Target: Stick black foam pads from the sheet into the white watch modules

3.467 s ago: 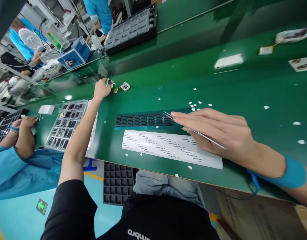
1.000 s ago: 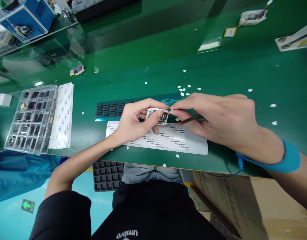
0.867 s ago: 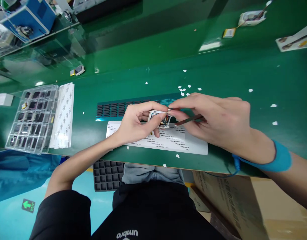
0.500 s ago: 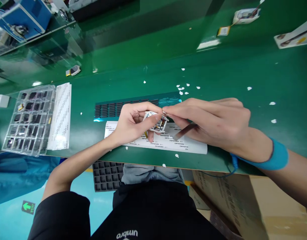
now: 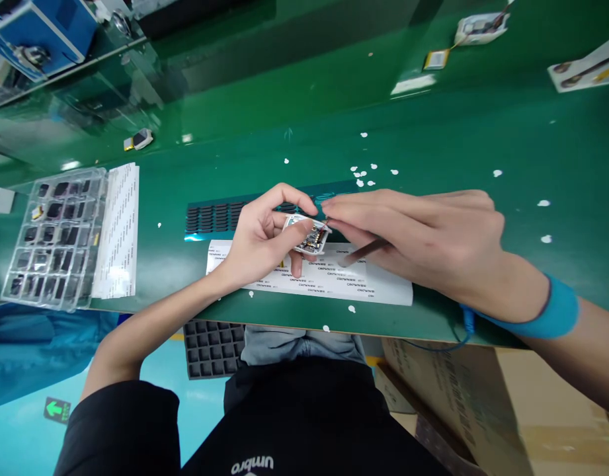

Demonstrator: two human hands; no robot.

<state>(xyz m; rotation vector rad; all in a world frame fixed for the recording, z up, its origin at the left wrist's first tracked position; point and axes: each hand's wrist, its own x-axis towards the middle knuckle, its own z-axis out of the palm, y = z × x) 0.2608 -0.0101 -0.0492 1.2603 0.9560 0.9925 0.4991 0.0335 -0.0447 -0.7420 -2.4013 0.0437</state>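
Between the thumb and fingers of my left hand is a small white device case, its inside with circuit parts and fine wires turned up. A bit of yellow shows under that hand. My right hand is closed, with thumb and index fingertips pinched together at the case's upper right corner, by a thin reddish wire. What the fingertips pinch is too small to make out. A flat grey tool sticks out from beneath the right fingers; its other end is hidden. A printed white sheet lies below both hands.
Behind my hands lies a teal film with rows of black pieces. White tabs are scattered over the green bench. Left are a clear compartment tray and white strips. A blue wrist strap trails a cord at the front edge.
My left index finger has lifted away from the right fingertips, leaving a gap. The case has shifted slightly up and left. My right hand stays pinched at its corner.
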